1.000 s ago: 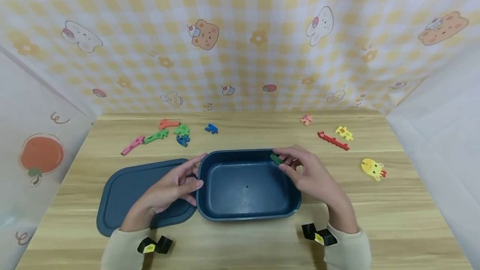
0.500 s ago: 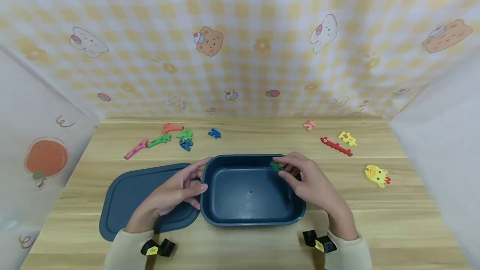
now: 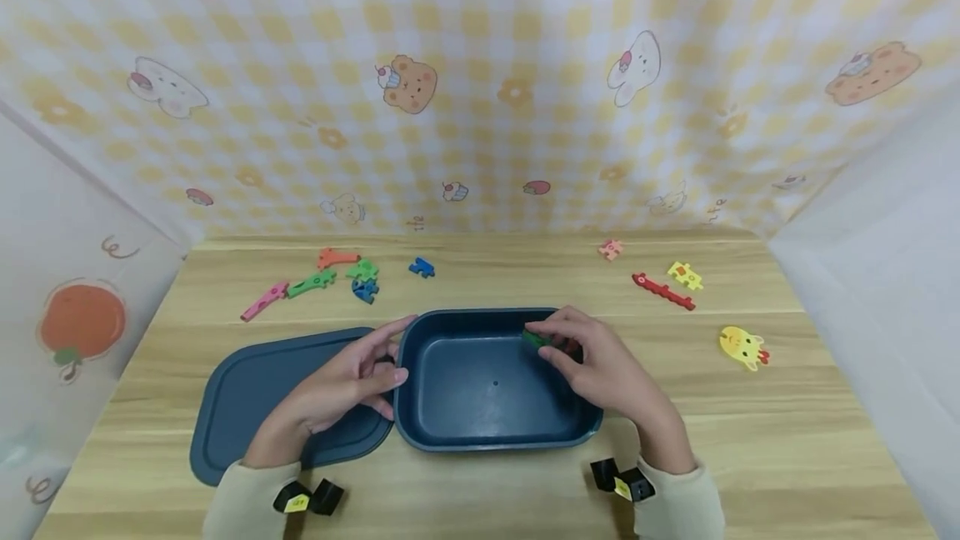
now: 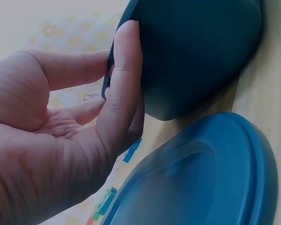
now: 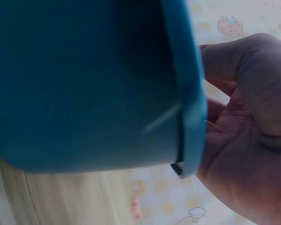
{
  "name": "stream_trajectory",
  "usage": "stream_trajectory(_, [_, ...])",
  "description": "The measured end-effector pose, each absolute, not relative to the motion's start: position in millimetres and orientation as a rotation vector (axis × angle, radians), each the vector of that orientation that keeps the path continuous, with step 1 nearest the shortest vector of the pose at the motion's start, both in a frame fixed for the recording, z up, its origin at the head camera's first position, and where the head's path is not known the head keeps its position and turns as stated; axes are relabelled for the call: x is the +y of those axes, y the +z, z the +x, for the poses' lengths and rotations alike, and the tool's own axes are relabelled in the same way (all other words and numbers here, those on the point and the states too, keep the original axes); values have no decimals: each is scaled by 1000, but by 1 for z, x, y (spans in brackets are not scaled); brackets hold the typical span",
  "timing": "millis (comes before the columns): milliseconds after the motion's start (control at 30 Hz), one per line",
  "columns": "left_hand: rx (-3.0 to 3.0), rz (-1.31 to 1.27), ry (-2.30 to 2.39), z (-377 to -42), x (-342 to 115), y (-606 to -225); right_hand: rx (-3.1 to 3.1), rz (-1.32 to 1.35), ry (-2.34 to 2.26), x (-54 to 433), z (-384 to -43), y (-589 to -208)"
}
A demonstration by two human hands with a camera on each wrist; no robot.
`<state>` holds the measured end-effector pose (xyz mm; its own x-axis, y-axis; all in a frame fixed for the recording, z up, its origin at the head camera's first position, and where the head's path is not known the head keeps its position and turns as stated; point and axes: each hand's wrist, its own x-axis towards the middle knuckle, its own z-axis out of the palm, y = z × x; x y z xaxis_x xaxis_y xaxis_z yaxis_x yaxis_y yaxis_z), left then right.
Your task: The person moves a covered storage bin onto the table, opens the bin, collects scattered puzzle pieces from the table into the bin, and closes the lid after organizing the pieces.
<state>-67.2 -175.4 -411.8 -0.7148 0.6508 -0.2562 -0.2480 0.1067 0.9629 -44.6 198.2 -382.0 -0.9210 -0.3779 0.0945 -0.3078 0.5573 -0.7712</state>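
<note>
A dark blue plastic box (image 3: 480, 411) stands on the table in the middle of the head view. My left hand (image 3: 341, 390) grips its left end, with a digit flat against the outer wall (image 4: 178, 56) in the left wrist view. Over the box's back right corner, my right hand (image 3: 603, 365) pinches a small green piece (image 3: 534, 339) between thumb and fingers. Part of that piece is hidden by the fingers, so I cannot tell its full shape. In the right wrist view the box wall (image 5: 84, 93) covers the fingertips of my right hand (image 5: 248, 117).
A matching blue lid (image 3: 247, 407) lies left of the box, under my left forearm. Behind it are pink (image 3: 264, 302), orange (image 3: 337, 257) and blue (image 3: 422, 267) puzzle pieces. Red (image 3: 663, 292) and yellow (image 3: 686, 276) pieces and a giraffe head (image 3: 742, 347) lie to the right.
My right hand has moved a little left and inward over the box with the green piece. The left hand keeps its hold on the box's left end.
</note>
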Motion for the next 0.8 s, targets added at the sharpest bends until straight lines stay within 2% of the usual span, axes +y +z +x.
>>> stream_trajectory(800, [1737,350,1655,-69,-174,-409,2646,-588,-1237,177,-44,-382])
